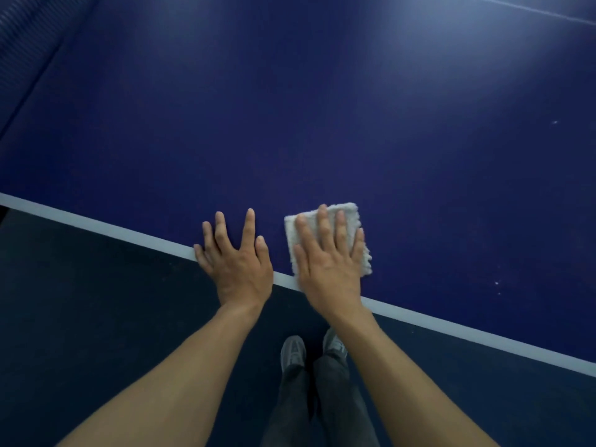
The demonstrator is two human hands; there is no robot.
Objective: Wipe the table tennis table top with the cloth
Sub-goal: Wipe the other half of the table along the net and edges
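Head view, lower centre: right hand (329, 262) pressing flat on cloth (346, 214); left hand (235, 262) lying flat on table (290, 108). Cloth likely soft, light; best handled palm-down.

floor (80, 301): dark, matte, faintly speckled
ribbed panel (17, 30): dark blue, far left corner
light: dim, soft glare upper right

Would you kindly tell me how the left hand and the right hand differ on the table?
The left hand lies bare on the table top; the right hand presses the white cloth flat. The left hand's fingers spread wide; the right hand's lie closer together. Both are open, palms down, reaching over the white edge line.
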